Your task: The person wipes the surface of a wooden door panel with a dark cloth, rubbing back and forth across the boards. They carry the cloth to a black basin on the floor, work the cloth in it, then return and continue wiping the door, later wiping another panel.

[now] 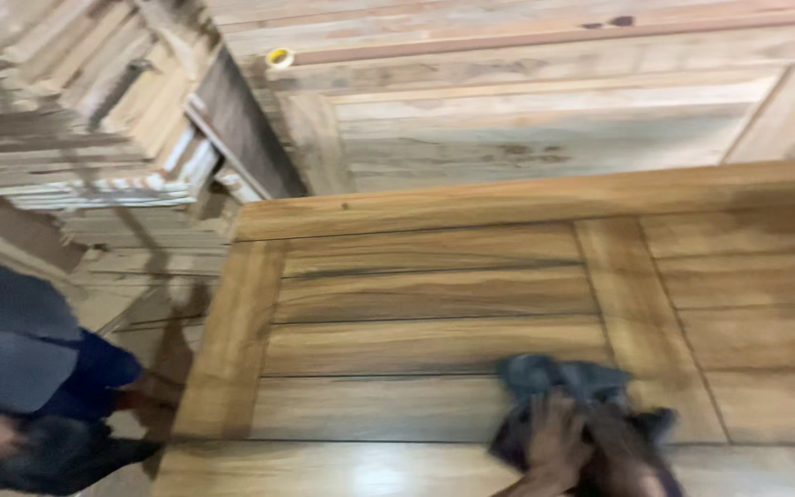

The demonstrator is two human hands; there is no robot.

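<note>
A varnished wooden door (434, 294) with slatted panels lies flat in front of me and fills most of the head view. My right hand (558, 442) is at the bottom edge of the frame, closed on a dark grey-blue cloth (554, 375). The cloth is pressed against the door's lower panel near its bottom rail. The frame is blurred, so the fingers are hard to make out. My left hand is not visible.
Another person (20, 350) in grey and dark blue clothing bends down at the left, beside the door's edge. Stacked planks (75, 110) rise at the upper left. A paler unfinished door (545, 120) lies behind, with a small yellow roll (279, 58) on it.
</note>
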